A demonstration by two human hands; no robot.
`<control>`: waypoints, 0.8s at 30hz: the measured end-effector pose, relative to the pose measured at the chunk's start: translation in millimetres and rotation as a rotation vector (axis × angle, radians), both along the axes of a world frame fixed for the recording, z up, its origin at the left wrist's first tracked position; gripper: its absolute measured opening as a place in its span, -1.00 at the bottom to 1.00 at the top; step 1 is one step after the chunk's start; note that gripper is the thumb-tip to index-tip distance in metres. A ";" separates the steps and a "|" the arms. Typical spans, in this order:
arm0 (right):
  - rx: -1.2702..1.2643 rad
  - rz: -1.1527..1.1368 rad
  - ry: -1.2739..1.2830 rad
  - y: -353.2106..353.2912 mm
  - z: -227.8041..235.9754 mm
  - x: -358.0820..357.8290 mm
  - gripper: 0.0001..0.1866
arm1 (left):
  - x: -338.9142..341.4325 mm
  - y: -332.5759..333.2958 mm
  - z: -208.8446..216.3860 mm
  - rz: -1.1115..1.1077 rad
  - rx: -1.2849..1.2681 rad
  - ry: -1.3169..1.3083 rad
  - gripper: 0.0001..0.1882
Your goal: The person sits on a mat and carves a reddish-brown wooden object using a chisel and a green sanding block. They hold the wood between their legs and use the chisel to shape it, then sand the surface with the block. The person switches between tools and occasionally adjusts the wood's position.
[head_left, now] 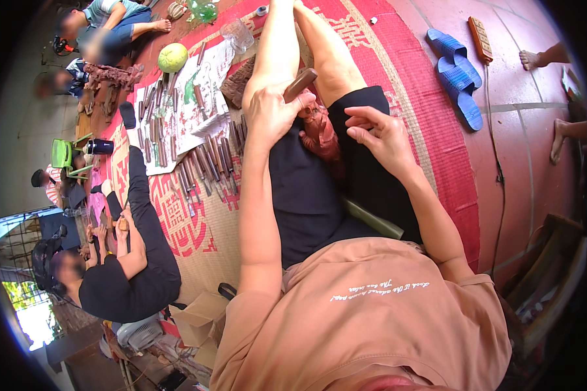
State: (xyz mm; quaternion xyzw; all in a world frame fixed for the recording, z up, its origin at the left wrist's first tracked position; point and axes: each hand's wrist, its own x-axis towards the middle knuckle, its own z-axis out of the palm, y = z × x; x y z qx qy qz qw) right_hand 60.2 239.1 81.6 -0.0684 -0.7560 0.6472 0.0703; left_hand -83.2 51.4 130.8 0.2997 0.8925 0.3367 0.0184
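A reddish carved wooden figure point(320, 135) stands between my thighs, its lower part in the shade of my dark shorts. My left hand point(274, 116) is closed round a carving chisel with a brown wooden handle point(301, 85), right by the top of the figure. The chisel's blade is hidden by the hand. On the other side of the figure, my right hand point(381, 135) hovers with its fingers bent and apart, holding nothing. A green strip-like object point(374, 219) lies under my thigh, near my shirt's hem.
Several wooden-handled carving tools point(209, 163) lie to my left, partly on white paper sheets point(205, 124). Beyond them are a round green fruit point(173, 58) and a clear cup point(237, 36). Blue slippers point(458, 78) and a power strip point(481, 39) lie right. Other people sit at left.
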 end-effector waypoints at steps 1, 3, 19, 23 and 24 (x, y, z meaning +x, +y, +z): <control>-0.074 -0.019 -0.016 1.9 -11.6 -4.7 -0.69 | -5.7 2.7 7.4 -0.041 -0.116 0.025 -0.64; -0.183 -0.039 -0.059 3.6 -20.0 -12.1 -0.73 | -33.1 3.0 -9.1 0.008 -0.168 -0.194 -0.65; -0.461 -0.104 -0.077 16.4 -29.0 -19.4 -0.75 | -25.7 56.6 -8.4 0.076 0.020 0.182 -0.62; -0.430 -0.039 0.144 11.4 -9.8 -23.6 -0.62 | -18.9 69.5 21.5 -0.084 0.438 -0.114 -0.61; -0.451 0.028 0.199 10.6 -7.0 -25.6 -0.58 | -5.3 74.4 32.1 -0.163 0.622 -0.505 -0.58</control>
